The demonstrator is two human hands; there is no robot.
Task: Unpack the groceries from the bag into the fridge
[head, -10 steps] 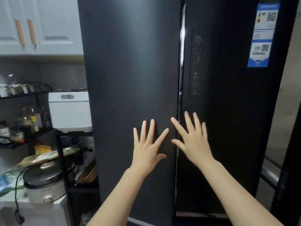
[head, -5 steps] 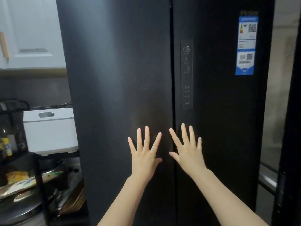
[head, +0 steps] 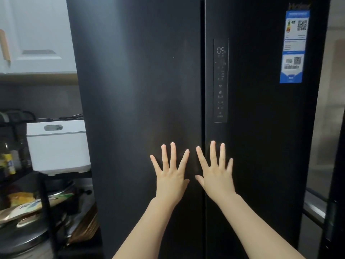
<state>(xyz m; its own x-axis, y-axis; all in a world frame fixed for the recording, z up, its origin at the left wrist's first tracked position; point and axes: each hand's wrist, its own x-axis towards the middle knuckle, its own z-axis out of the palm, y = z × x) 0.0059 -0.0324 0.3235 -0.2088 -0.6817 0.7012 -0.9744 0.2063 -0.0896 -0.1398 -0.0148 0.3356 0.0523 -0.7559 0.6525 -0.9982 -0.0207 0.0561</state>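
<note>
A tall black two-door fridge (head: 141, 81) fills the view, both doors closed along a centre seam. My left hand (head: 170, 176) lies flat on the left door with fingers spread, just left of the seam. My right hand (head: 215, 174) is spread flat on the right door, its thumb at the seam. Neither hand holds anything. A lit control panel (head: 221, 80) reading 05 runs down the right door above my right hand. No grocery bag is in view.
A blue energy label (head: 294, 46) sticks to the right door's top corner. Left of the fridge, a black rack (head: 44, 193) carries a white appliance (head: 57, 146), bottles, packets and a pot lid. White wall cabinets (head: 37, 34) hang above.
The right door's bright edge gap seen a second ago is gone and the seam is now closed. Both hands have stayed spread on the doors, and the view has shifted right.
</note>
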